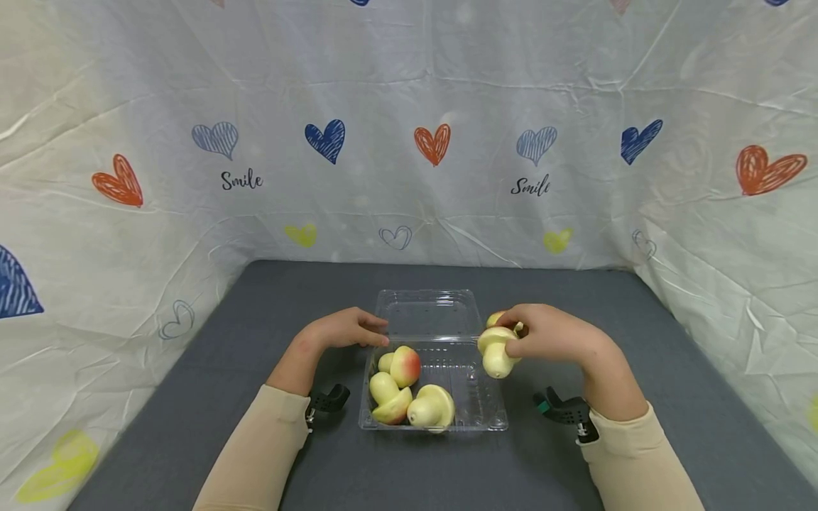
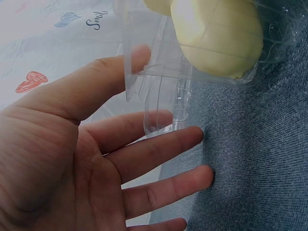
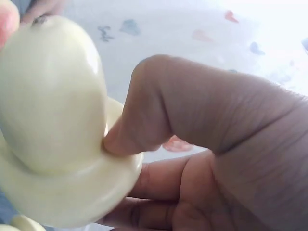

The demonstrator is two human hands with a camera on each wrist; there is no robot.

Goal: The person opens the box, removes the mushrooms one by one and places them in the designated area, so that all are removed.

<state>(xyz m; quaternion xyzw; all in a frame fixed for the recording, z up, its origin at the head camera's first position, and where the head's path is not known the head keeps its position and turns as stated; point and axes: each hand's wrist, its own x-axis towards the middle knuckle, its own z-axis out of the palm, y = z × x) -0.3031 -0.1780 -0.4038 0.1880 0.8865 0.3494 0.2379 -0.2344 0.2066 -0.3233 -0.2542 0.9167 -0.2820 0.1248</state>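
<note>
In the head view a clear plastic clamshell box (image 1: 479, 404) lies with its lid (image 1: 424, 312) folded back. Several toy mushrooms sit in its left and front part: one with a red-blushed cap (image 1: 407, 367), one lying beside it (image 1: 383, 388), and a pale yellow one (image 1: 432, 408) at the front. My left hand (image 1: 351, 328) is at the box's back left corner, thumb at the clear wall, fingers extended beside it. My right hand (image 1: 552, 332) pinches a pale yellow mushroom (image 3: 53, 96) over the box's right edge, thumb where stem meets cap, fingers behind the cap.
Another yellowish piece (image 1: 494, 319) shows behind the right hand, partly hidden by it. The box stands on a dark grey cloth-covered table (image 1: 307, 284). A white curtain (image 1: 383, 85) printed with hearts hangs behind and at both sides.
</note>
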